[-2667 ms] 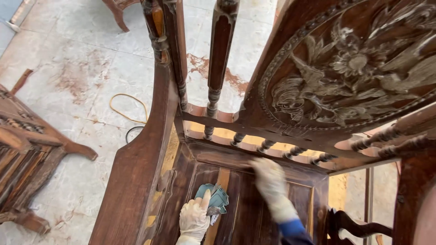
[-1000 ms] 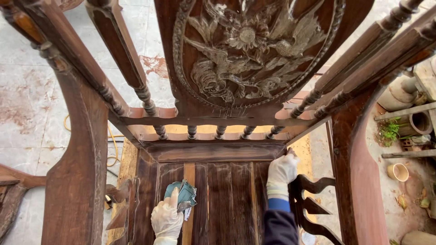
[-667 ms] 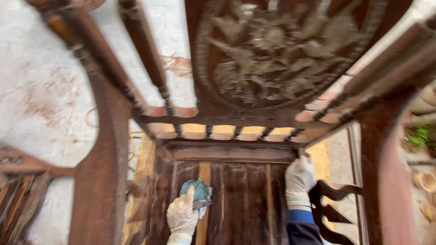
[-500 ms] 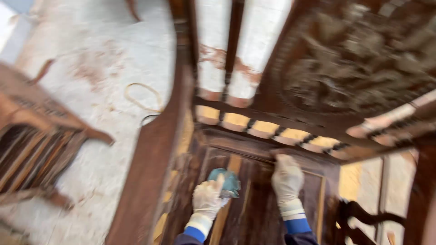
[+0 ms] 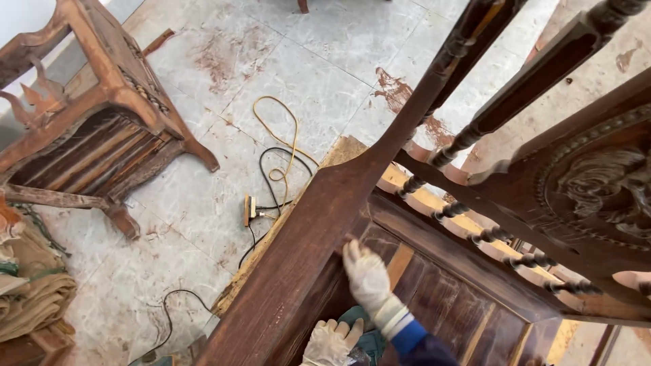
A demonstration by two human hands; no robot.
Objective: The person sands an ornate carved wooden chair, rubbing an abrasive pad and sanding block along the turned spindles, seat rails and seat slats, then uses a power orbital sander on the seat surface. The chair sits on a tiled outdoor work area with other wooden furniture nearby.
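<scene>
A pale tiled floor (image 5: 203,224), stained reddish, spreads beneath an overturned wooden chair (image 5: 88,122); yellow and black cables (image 5: 278,166) coil beside it.

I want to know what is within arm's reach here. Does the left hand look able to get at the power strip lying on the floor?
Probably not as things stand. The left hand sits low inside the chair frame by the teal cloth, and the broad wooden armrest stands between it and the power strip on the tiled floor.

Head view, steeply downward — close, over chair (image 5: 325,224)
</scene>
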